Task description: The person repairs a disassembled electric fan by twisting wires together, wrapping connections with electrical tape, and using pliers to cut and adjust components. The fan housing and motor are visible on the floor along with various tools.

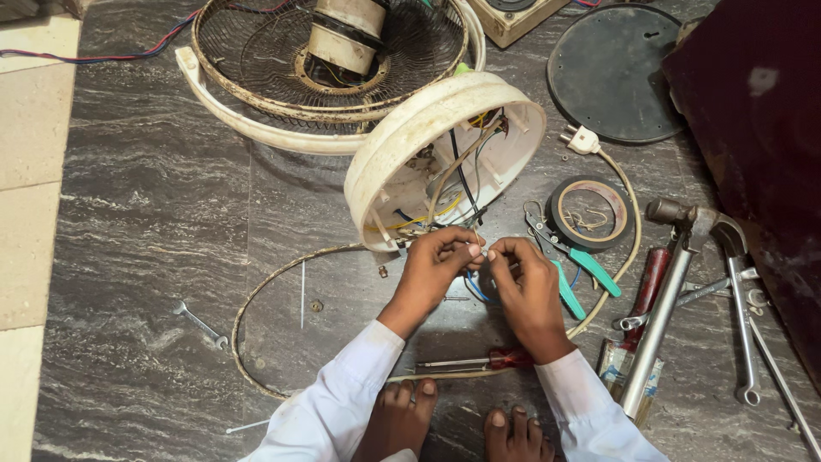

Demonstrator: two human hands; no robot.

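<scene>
- Here, the left hand (430,267) and the right hand (523,282) meet fingertip to fingertip just below the rim of a round cream fan base housing (402,145), which is tipped on its side with its open face showing.
- Both hands are pinched on thin wire ends (481,251) between them; the wires run up into the housing, among yellow, black and blue leads.
- Just right of the right hand lie green-handled wire strippers (590,267), partly under it, and beside them a roll of black insulating tape (590,212).
- A red-handled screwdriver (479,360) lies on the dark stone floor (154,214) between the wrists and the bare feet.
- Behind the housing rests a rusty wire fan guard (256,51) with the motor (346,34) in it.
- Well to the right lie a pipe wrench (663,316) and spanners; a small spanner (198,323) lies apart at the left.
- A white plug (583,139) on a cream cord lies near the tape.
</scene>
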